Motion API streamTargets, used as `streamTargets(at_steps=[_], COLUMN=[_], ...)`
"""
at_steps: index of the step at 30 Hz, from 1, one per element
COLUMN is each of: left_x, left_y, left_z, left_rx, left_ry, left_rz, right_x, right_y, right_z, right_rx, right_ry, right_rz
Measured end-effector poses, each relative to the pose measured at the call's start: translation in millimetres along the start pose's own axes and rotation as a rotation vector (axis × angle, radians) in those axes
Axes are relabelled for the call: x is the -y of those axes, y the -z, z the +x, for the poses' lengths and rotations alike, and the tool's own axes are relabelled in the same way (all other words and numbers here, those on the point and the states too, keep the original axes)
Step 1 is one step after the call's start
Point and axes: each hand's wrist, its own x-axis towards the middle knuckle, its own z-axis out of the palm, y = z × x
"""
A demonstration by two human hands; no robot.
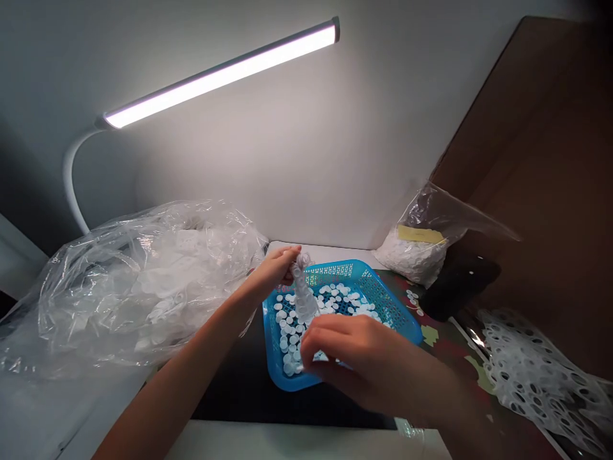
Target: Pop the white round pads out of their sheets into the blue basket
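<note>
My left hand pinches the upper end of a translucent, soft-looking strip with rounded bumps. The strip hangs over a blue perforated plastic basket. Scattered inside the basket lie many small white discs. In front of the strip's lower end is my right hand, its fingers curled together over the basket's near side. Its fingertips are partly hidden and a little blurred, so I cannot make out what is between them.
A large clear bag of translucent sheets fills the left side. Behind right stands a bag of white pieces beside a black object. Sheets full of holes lie at right. A lit lamp hangs above.
</note>
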Motion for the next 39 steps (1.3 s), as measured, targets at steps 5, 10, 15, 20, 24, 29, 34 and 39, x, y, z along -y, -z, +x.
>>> streamTargets(at_steps=[5,10,15,20,24,29,34,39], left_x=[-4.7,-6.6,-5.0,-8.0,-9.0,-4.2,-7.2,-11.8], left_y=[-7.9,-10.1,-10.7,-17.4,-21.6,-12.6,-4.1,-5.2], left_z=[-10.1,-13.5,-13.6,-18.6,-18.3,-8.2,-7.3,-12.9], left_rx=[0.128,0.163,0.176,0.21,0.1,-0.023,-0.026,-0.037], left_ry=[-0.033,-0.06,-0.043,-0.042,-0.042,-0.079,-0.112,-0.156], left_rz=[0.078,0.106,0.072,0.028,-0.067,-0.14,-0.065,0.08], right_x=[-23.0,-40.8,-43.6,-43.0,-34.1,-12.5,-12.9,-30.2], right_y=[-0.4,1.8,-0.1,0.1,0.6,-1.1,1.6,2.3], right_z=[8.7,15.2,15.6,15.6,13.7,7.1,6.0,13.1], right_rx=[-0.381,-0.417,-0.428,-0.406,-0.311,-0.113,-0.251,-0.435], right_ry=[-0.134,-0.175,-0.182,-0.145,-0.055,0.043,-0.013,-0.152], right_rz=[-0.083,-0.063,-0.044,-0.061,-0.052,0.098,0.124,0.03])
